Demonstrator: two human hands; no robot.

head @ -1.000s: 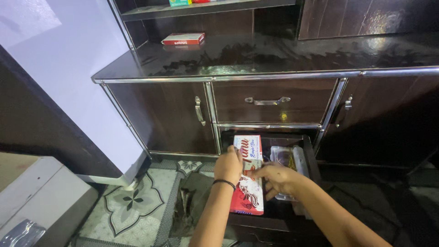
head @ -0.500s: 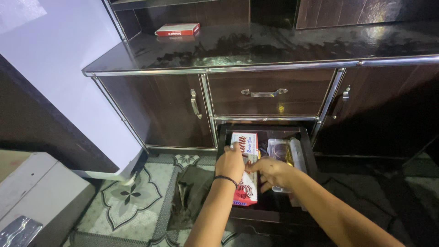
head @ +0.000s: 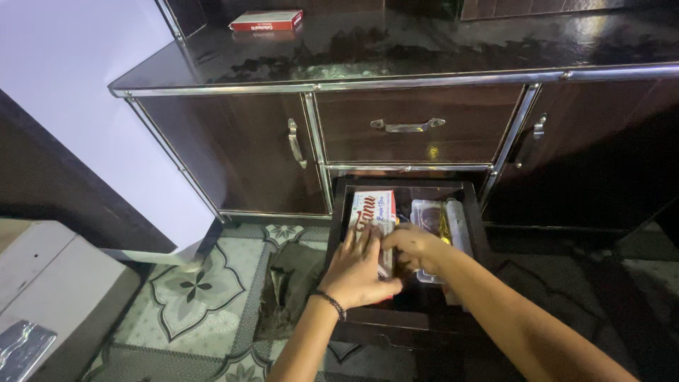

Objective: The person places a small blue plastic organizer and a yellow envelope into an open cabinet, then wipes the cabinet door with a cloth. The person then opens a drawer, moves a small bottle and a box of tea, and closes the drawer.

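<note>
Two hands are down in the open bottom drawer (head: 475, 233) of the dark cabinet in your head view. Your left hand (head: 357, 272), with a dark band at the wrist, lies flat on the red and white box (head: 375, 212), its fingers (head: 368, 240) spread apart and pressing on the lid rather than closed around it. Your right hand (head: 410, 247) sits just beside it, touching the box's right edge, fingers curled together; you cannot tell from here whether they actually grip the edge. The box lies in the left part of the drawer, its far end toward the cabinet, most of its near half hidden under your hands. Just to its right in the same drawer lies a clear plastic container (head: 442, 226), partly covered by your right wrist. Above the drawer is a shut drawer with a metal handle (head: 407, 126), flanked by cabinet doors. On the glossy dark bench (head: 424, 49) above, far left, rests a small red and white carton (head: 267, 20). The floor to the left shows a patterned mat (head: 205, 290).
</note>
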